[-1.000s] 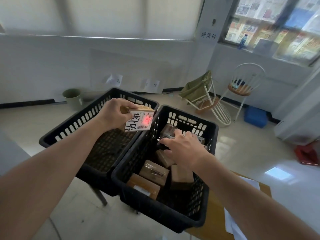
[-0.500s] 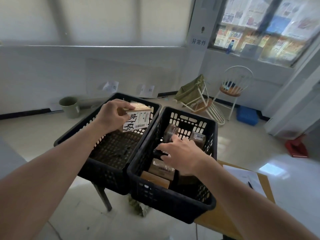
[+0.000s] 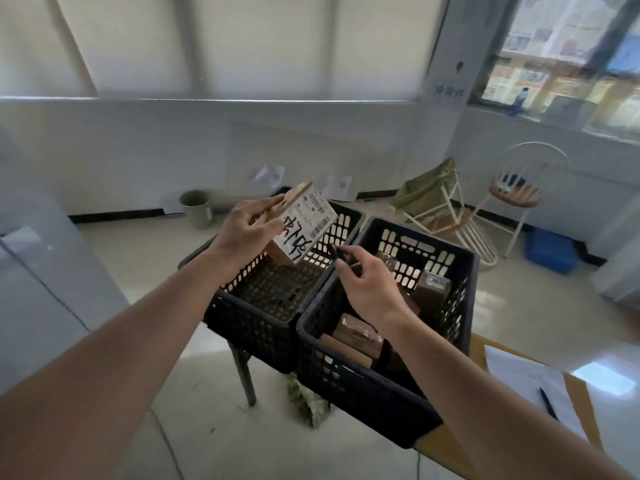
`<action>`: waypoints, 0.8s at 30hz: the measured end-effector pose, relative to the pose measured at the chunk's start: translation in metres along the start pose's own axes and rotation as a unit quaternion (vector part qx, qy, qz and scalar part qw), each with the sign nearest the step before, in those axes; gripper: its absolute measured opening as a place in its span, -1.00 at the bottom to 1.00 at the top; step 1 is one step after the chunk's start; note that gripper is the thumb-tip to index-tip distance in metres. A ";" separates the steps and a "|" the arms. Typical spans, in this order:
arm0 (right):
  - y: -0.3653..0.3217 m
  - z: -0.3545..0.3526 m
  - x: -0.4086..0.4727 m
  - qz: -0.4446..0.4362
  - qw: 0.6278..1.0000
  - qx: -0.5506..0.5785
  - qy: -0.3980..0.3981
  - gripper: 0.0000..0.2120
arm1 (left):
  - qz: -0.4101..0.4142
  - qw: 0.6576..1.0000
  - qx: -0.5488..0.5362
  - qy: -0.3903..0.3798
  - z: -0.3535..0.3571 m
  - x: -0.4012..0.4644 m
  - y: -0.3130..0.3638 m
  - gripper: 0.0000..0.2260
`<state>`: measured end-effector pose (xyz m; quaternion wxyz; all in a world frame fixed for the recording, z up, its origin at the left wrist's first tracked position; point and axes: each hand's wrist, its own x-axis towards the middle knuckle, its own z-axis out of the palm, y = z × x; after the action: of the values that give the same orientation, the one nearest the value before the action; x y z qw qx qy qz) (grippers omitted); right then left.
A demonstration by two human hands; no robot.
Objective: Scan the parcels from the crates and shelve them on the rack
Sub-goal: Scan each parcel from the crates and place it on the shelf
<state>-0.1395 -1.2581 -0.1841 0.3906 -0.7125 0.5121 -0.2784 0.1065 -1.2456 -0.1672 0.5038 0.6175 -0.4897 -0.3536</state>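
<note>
Left hand (image 3: 247, 230) has lifted the labelled parcel (image 3: 300, 226), pinched by its edge, higher above the empty left crate (image 3: 242, 317); the red scan glow is gone (scan likely done). Right hand (image 3: 363, 285), curled round a dark scanner (image 3: 341, 256), has risen from the right crate (image 3: 460, 271).

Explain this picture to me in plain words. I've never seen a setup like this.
There is no machine here: a person wears a camera on the head, looking down at their own bare arms. The left hand holds a small labelled parcel above the left crate, whose visible bottom shows no parcels. The right hand has its grip on a dark object, likely the scanner, over the right crate, which still holds several brown parcels. Beside it, papers and a pen lie on a wooden table.
</note>
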 end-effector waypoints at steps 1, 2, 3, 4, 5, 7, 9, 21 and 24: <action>-0.003 0.004 0.003 0.000 0.999 0.040 0.009 -0.65 | -0.009 1.000 -0.024 -0.002 -0.002 -0.012 0.004 -0.50; -0.006 0.009 0.005 -0.005 0.997 0.076 0.014 -0.65 | -0.019 0.999 -0.046 -0.001 -0.005 -0.024 0.008 -0.51; -0.010 0.014 0.006 -0.013 0.994 0.110 0.016 -0.64 | -0.031 0.998 -0.062 0.006 -0.006 -0.036 0.011 -0.48; -0.014 0.019 0.007 -0.024 0.989 0.143 0.016 -0.63 | -0.043 0.996 -0.070 0.019 -0.007 -0.048 0.013 -0.45; -0.017 0.025 0.007 -0.035 0.985 0.170 0.016 -0.61 | -0.055 0.995 -0.072 0.034 -0.008 -0.061 0.014 -0.41; -0.026 0.037 0.003 -0.049 0.978 0.204 0.004 -0.59 | -0.071 0.993 -0.067 0.063 -0.008 -0.087 0.017 -0.33; -0.035 0.049 -0.006 -0.061 0.970 0.231 -0.032 -0.58 | -0.079 0.991 -0.056 0.096 -0.009 -0.117 0.020 -0.30; -0.092 0.140 -0.137 -0.136 0.878 0.383 -0.251 -0.55 | -0.062 0.935 0.034 0.348 -0.056 -0.328 0.020 -0.30; -0.109 0.166 -0.183 -0.165 0.860 0.380 -0.297 -0.51 | -0.047 0.913 0.059 0.400 -0.077 -0.387 0.017 -0.33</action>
<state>-0.0100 -1.0211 -0.1809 0.7128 -0.6321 0.1010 -0.2867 0.0694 -0.8521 -0.1542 0.6033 0.7580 -0.2375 -0.0707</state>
